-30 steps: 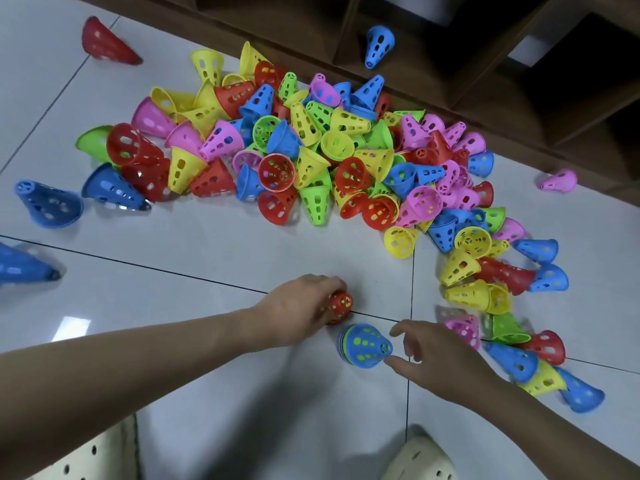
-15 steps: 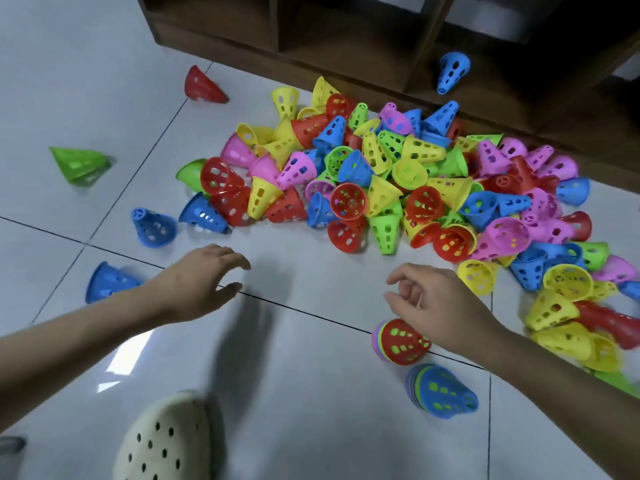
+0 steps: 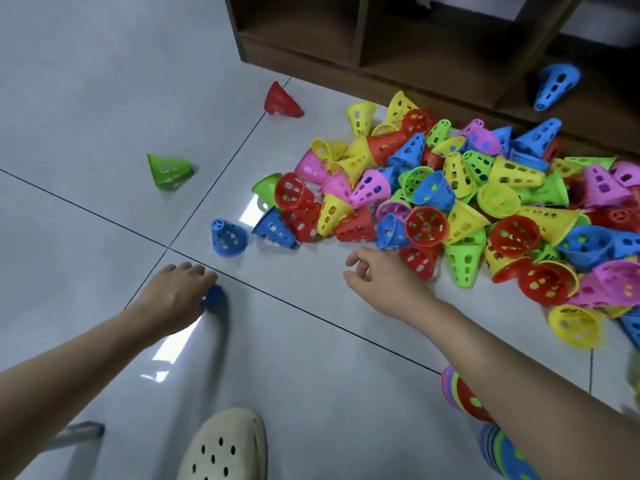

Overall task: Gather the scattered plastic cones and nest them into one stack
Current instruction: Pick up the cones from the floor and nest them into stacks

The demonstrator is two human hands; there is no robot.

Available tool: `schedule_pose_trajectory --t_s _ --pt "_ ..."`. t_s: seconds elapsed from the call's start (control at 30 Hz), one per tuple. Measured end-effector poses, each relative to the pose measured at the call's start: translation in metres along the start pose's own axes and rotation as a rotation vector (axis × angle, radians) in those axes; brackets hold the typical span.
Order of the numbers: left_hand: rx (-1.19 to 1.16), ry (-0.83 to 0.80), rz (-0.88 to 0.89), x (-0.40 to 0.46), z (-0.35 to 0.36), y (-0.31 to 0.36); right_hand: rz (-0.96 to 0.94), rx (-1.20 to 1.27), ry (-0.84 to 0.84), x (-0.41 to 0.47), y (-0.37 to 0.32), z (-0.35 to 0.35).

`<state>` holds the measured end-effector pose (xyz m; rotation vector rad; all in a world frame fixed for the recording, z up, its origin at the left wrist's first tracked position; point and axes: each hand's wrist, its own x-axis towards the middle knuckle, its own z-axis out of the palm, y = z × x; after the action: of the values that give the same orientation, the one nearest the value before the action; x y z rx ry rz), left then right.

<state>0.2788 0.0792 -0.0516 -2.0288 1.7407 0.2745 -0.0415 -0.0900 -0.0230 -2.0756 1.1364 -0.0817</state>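
Left hand (image 3: 173, 299) covers a blue cone (image 3: 212, 298); shelf (image 3: 433, 53) holds another (image 3: 556, 85)

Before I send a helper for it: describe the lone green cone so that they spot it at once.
Start at the wooden shelf unit, then look left of the big cone pile across the pale floor tiles. The green cone lies on its side, alone, left of the solitary red cone, and touches nothing.
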Motion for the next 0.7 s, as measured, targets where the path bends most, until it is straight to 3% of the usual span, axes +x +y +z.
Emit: schedule_pose_trajectory --t_s 0.1,0.2,0.33,0.53,0.7 --pt "-0.204 0.125 0.010 0.006 -0.015 0.009 0.008 -0.002 0.003 -0.003 0.001 -0.004" --pt "-0.615 0.271 0.012 0.009 -0.046 0.033 0.014 0.005 0.015 -0.008 -0.001 -0.011" --pt "-1.052 0.296 0.132 0.013 -0.097 0.081 -0.017 0.068 0.045 -0.020 -0.010 -0.027" --pt "-1.149 0.308 0.445 0.005 -0.152 0.152 -0.085 -0.023 0.042 -0.054 -0.006 -0.075" --pt "-1.150 0.252 0.598 0.001 -0.161 0.199 0.008 -0.130 0.050 -0.093 0.031 -0.132"
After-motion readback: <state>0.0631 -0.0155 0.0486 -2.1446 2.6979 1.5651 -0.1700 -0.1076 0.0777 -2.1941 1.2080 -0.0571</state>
